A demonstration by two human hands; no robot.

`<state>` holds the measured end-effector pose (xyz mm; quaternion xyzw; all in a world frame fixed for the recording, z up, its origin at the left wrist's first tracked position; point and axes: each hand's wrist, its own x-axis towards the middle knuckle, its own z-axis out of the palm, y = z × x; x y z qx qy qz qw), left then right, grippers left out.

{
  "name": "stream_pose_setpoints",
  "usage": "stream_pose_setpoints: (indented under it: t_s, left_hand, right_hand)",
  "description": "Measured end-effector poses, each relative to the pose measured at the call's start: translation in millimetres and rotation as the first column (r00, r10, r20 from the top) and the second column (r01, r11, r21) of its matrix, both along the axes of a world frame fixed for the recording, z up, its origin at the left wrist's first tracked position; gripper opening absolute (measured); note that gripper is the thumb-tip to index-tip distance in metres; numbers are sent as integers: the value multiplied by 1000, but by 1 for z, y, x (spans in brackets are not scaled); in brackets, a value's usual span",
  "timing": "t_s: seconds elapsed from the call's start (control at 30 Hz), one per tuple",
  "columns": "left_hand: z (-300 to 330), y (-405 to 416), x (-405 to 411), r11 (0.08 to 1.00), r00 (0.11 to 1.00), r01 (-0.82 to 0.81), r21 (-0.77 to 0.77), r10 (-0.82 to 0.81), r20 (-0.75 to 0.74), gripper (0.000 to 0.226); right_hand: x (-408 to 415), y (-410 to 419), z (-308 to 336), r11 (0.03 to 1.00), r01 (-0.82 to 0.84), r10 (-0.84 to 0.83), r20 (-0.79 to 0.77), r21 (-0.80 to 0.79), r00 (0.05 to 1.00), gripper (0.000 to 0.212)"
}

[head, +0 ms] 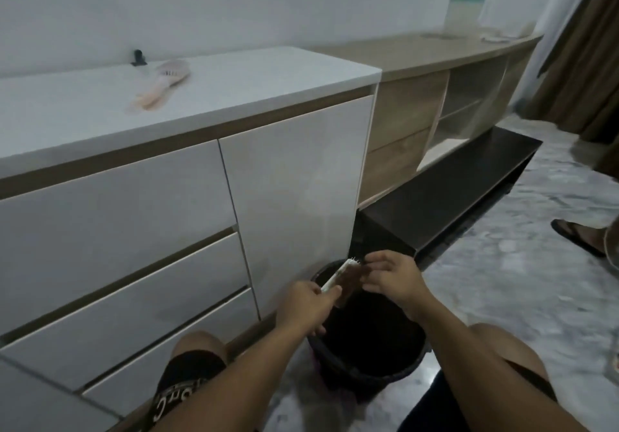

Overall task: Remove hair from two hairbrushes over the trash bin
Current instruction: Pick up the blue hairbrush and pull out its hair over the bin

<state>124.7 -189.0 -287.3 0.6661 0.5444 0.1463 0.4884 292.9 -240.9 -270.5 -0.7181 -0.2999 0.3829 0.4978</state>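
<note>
My left hand (306,304) grips the handle of a pale hairbrush (341,272) and holds it over the black trash bin (365,364) on the floor. A brown mat of hair (350,282) hangs from its bristles. My right hand (392,277) is at the brush head, its fingertips pinching the hair near the top. A second, pink hairbrush (164,81) lies on the white cabinet top (234,90), well away from both hands.
White drawers (117,230) stand close on the left. A low dark bench (452,190) and a wooden shelf unit (435,106) with a teal-lidded jug (464,8) run to the right. Another person's sandalled foot (582,235) is at the right edge.
</note>
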Motion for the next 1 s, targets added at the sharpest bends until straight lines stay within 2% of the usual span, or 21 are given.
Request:
stream_pose_setpoints:
  t_s: [0.07,0.27,0.37,0.47,0.53,0.67,0.73,0.8,0.87,0.9,1.0]
  left_hand:
    - [-5,-2,2,1000,1000,4,-17,-5,-12,37]
    - [-8,-6,14,999,997,49,-12,-50,-59,44]
    - [-10,-5,17,998,996,58,-25,-59,-67,50]
    - [-14,-4,16,997,997,48,-65,-51,-54,50]
    - [-15,-3,16,996,998,36,-80,-40,-44,51]
    - [-18,0,16,995,999,40,-94,-44,-32,50]
    - [-19,0,18,995,998,43,-88,-46,-37,50]
    - [-19,0,18,995,997,54,-84,-59,-52,52]
    - [-20,0,17,993,995,62,-98,-70,-70,52]
    - [-21,0,16,992,994,62,-109,-70,-80,52]
    - [-26,0,13,988,994,45,-145,-58,-89,53]
  right_hand:
    - [-1,2,-2,1000,-23,23,38,10,999,29]
    - [10,-8,-13,984,-172,175,331,-38,927,33]
    - [12,-12,-12,984,-165,178,419,-66,891,22]
    - [20,-11,-14,1000,19,-18,312,3,950,18]
    - [23,-13,-13,996,88,-88,258,14,962,15]
    - [23,-16,-14,998,63,-61,269,1,961,14]
    - [24,-20,-15,999,-47,49,265,-13,963,18]
    - [26,-24,-19,977,-208,215,256,-56,942,31]
    - [26,-27,-23,957,-274,291,292,-98,911,32]
    - [26,-27,-25,964,-243,266,312,-111,912,26]
    - [30,-25,-25,997,-35,52,281,-65,958,13]
